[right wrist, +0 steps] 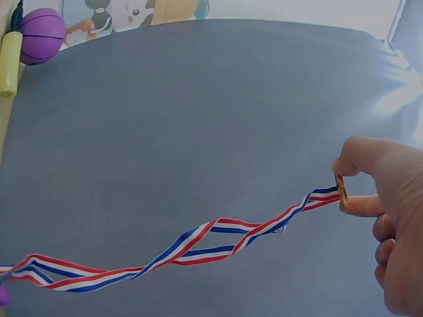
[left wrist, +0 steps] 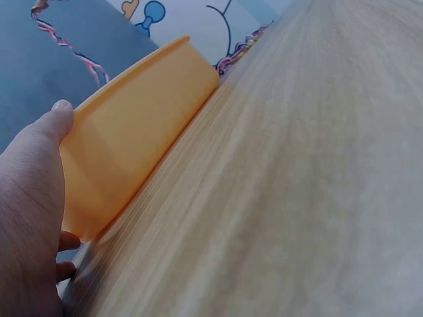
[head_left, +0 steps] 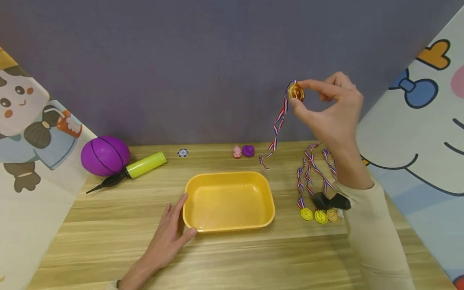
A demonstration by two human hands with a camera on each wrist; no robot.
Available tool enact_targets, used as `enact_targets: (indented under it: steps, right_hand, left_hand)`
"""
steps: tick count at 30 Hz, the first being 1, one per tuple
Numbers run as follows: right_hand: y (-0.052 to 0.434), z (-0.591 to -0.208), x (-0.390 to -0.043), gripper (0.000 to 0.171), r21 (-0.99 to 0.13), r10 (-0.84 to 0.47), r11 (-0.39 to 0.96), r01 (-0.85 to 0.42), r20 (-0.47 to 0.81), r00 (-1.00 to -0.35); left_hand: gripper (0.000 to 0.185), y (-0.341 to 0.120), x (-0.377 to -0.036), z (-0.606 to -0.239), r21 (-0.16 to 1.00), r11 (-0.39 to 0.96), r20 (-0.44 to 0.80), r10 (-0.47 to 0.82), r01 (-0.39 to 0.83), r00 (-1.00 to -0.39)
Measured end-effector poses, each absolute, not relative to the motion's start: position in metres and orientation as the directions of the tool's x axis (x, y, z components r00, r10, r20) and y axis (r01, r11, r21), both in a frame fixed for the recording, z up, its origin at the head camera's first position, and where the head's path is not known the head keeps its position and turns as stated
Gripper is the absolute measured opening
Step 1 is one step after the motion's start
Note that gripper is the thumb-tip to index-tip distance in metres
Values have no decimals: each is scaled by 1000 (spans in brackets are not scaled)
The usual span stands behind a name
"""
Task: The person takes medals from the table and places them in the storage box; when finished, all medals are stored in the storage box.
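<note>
My right hand (head_left: 335, 108) holds a gold medal (head_left: 296, 92) up between thumb and index finger, well above the table. From the medal a red, white and blue ribbon (head_left: 278, 123) hangs down in twisted loops. In the right wrist view the medal (right wrist: 342, 191) shows edge-on between the fingertips. My left hand (head_left: 166, 235) rests against the left front corner of a yellow plastic basin (head_left: 228, 230), thumb on the front side and index finger along the left rim. The left wrist view shows the thumb near the rim of the basin (left wrist: 132, 119), which stands on the table.
Several medals (head_left: 320, 216) lie at the right with ribbons spread behind them, partly under my right forearm. A pink pig figure (head_left: 237, 152) and purple duck (head_left: 248, 151) sit behind the basin. Further left are a poker chip (head_left: 183, 153), a green hand pump (head_left: 146, 165) and a purple ball (head_left: 105, 156).
</note>
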State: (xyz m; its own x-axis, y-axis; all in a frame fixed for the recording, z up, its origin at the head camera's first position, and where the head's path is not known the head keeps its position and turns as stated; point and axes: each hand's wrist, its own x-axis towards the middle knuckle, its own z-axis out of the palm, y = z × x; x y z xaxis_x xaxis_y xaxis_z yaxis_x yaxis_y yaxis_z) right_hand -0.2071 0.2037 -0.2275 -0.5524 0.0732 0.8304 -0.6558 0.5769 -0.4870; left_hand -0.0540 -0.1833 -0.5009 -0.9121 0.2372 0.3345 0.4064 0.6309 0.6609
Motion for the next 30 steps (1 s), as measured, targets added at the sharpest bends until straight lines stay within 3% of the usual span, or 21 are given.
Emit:
enact_targets:
  steps: [12, 23, 30]
  right_hand:
    - [172, -209, -189, 34, -486, 80, 421, -766, 861, -502]
    - [148, -229, -169, 30, -380, -161, 410, -829, 865, -476]
    - [132, -251, -165, 28, -407, -219, 374, -834, 835, -505]
  left_hand:
    - [96, -184, -55, -502, 655, 634, 337, 242, 411, -910]
    - [98, -183, -55, -501, 651, 633, 341, 248, 418, -907]
    - [100, -184, -54, -500, 656, 637, 330, 241, 405, -913]
